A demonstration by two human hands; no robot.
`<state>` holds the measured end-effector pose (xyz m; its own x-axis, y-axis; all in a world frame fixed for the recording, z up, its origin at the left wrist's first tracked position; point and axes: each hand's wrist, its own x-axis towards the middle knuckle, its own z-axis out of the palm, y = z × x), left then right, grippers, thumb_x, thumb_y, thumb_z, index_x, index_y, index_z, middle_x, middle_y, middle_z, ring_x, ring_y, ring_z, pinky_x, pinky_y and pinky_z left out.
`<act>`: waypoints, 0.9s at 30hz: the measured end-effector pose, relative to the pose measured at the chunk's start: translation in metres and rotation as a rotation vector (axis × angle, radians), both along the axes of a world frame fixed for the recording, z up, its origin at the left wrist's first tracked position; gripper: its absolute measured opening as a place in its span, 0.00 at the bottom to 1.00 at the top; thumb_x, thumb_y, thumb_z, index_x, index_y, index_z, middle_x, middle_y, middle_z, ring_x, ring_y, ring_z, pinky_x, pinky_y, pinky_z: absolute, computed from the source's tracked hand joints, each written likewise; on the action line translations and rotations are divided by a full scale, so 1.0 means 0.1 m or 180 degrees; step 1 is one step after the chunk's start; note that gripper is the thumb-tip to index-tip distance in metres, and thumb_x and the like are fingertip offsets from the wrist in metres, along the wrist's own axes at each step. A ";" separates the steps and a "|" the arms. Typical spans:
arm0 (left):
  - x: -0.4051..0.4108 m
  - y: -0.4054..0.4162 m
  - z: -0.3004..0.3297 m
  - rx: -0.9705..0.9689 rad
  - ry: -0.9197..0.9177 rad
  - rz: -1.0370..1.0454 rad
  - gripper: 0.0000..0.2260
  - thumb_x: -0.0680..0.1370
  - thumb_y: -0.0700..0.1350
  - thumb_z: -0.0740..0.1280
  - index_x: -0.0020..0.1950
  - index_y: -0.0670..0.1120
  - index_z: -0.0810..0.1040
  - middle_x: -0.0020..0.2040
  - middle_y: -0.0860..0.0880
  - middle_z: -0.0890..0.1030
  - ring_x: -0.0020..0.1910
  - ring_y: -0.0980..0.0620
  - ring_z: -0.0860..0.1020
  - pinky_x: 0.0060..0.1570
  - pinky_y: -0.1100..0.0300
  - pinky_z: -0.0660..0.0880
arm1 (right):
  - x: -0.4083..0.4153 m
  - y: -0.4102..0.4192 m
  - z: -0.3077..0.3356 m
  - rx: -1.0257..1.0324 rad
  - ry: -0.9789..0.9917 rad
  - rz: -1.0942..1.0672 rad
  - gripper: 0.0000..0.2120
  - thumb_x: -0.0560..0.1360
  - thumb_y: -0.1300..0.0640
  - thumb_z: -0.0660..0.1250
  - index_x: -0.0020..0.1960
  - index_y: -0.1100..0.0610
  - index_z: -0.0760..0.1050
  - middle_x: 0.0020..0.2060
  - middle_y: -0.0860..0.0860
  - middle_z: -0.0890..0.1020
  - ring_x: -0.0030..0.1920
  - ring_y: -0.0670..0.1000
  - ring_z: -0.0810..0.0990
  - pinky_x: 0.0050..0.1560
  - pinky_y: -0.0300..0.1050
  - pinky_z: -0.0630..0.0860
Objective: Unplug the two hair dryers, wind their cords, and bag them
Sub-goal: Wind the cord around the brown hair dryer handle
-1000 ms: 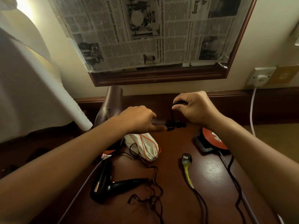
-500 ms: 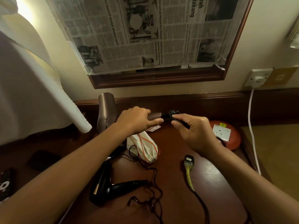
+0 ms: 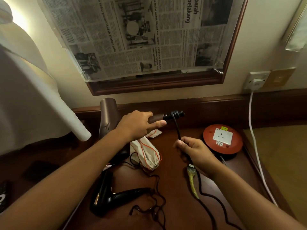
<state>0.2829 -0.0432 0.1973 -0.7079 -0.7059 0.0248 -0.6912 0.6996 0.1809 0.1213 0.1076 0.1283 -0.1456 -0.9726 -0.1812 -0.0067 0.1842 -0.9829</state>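
Head view: person's standing over a dark wooden desk, both bare arms reaching in.
Bag: a cream drawstring bag with orange cords is lying on the desk just under the left wrist. Its mouth is gathered and it's looking bulgy, but can't tell what's in it.
Left hand: the left hand is gripping the handle of the brown hair dryer, fingers curled round it, barrel pointing up toward the wall.
Cord: the black cord is sitting looped a couple of turns round the handle's end, then running down to the right hand.
Right hand: the right hand is pinching that cord between thumb and fingers, well below the handle.
Plug: the cord's plug is lying on the desk just below the right hand.
Other dryer: the black hair dryer is lying on the desk near the front edge, its thin cord loose beside it.
Extension reel: a red reel with a white socket is sitting to the right.
What's changed: half a second back the right hand was up at the handle's end; now it's dropping lower, pulling the cord taut.
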 end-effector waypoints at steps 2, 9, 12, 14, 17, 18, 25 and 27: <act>0.01 0.01 0.03 0.0042 0.0062 -0.0062 0.29 0.68 0.74 0.49 0.41 0.50 0.72 0.33 0.51 0.75 0.33 0.53 0.75 0.35 0.56 0.72 | -0.03 -0.02 -0.02 0.0040 -0.0140 0.0031 0.11 0.81 0.56 0.58 0.48 0.62 0.75 0.31 0.53 0.68 0.26 0.47 0.63 0.28 0.42 0.58; 0.08 0.03 0.14 0.0303 0.0424 -0.0150 0.26 0.72 0.71 0.54 0.39 0.48 0.73 0.31 0.51 0.74 0.31 0.53 0.72 0.33 0.58 0.68 | -0.14 -0.05 -0.06 -0.0048 -0.1000 0.0164 0.12 0.78 0.57 0.60 0.53 0.59 0.79 0.28 0.48 0.69 0.25 0.45 0.60 0.25 0.37 0.57; 0.10 0.07 0.21 0.0421 0.0441 -0.0211 0.27 0.71 0.71 0.55 0.40 0.47 0.74 0.31 0.50 0.74 0.30 0.53 0.72 0.34 0.58 0.68 | -0.23 -0.10 -0.12 -0.0086 -0.0948 0.0142 0.11 0.77 0.57 0.60 0.53 0.59 0.80 0.29 0.48 0.68 0.26 0.45 0.60 0.26 0.39 0.58; 0.09 0.14 0.26 0.0497 0.0316 -0.0266 0.27 0.70 0.71 0.55 0.42 0.47 0.75 0.32 0.50 0.74 0.30 0.53 0.73 0.34 0.57 0.69 | -0.26 -0.14 -0.13 -0.0092 -0.0611 0.0157 0.12 0.77 0.53 0.62 0.51 0.58 0.79 0.29 0.48 0.66 0.26 0.46 0.59 0.27 0.40 0.57; 0.06 0.22 0.31 0.0528 0.0193 -0.0267 0.34 0.69 0.71 0.53 0.52 0.43 0.78 0.37 0.46 0.79 0.37 0.49 0.78 0.41 0.54 0.75 | -0.28 -0.20 -0.08 -0.0086 -0.0184 0.0057 0.14 0.77 0.49 0.62 0.48 0.59 0.78 0.28 0.49 0.64 0.26 0.46 0.59 0.26 0.41 0.57; 0.07 0.24 0.32 0.0501 0.0131 -0.0263 0.38 0.68 0.72 0.52 0.57 0.41 0.77 0.42 0.44 0.81 0.41 0.47 0.80 0.46 0.52 0.77 | -0.29 -0.23 -0.06 -0.0090 -0.0091 0.0022 0.13 0.78 0.50 0.61 0.48 0.59 0.78 0.28 0.49 0.64 0.25 0.46 0.59 0.25 0.40 0.57; 0.09 0.28 0.25 0.0385 -0.0308 -0.0402 0.34 0.69 0.72 0.53 0.56 0.46 0.77 0.38 0.49 0.80 0.37 0.52 0.79 0.38 0.58 0.76 | -0.44 -0.42 0.06 0.0034 0.0430 -0.0072 0.08 0.79 0.60 0.60 0.49 0.57 0.79 0.29 0.50 0.70 0.26 0.46 0.64 0.26 0.41 0.60; 0.09 0.28 0.21 0.0247 -0.0491 -0.0464 0.29 0.69 0.73 0.52 0.48 0.51 0.75 0.33 0.52 0.76 0.31 0.55 0.75 0.33 0.62 0.70 | -0.46 -0.47 0.13 0.0013 0.0804 -0.0068 0.07 0.78 0.60 0.62 0.48 0.55 0.80 0.31 0.54 0.74 0.27 0.48 0.68 0.28 0.42 0.65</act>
<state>0.2916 -0.0151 0.2180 -0.7938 -0.5914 -0.1419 -0.6075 0.7822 0.1382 0.0750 0.0603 0.1409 -0.2073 -0.9681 -0.1404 -0.2481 0.1909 -0.9497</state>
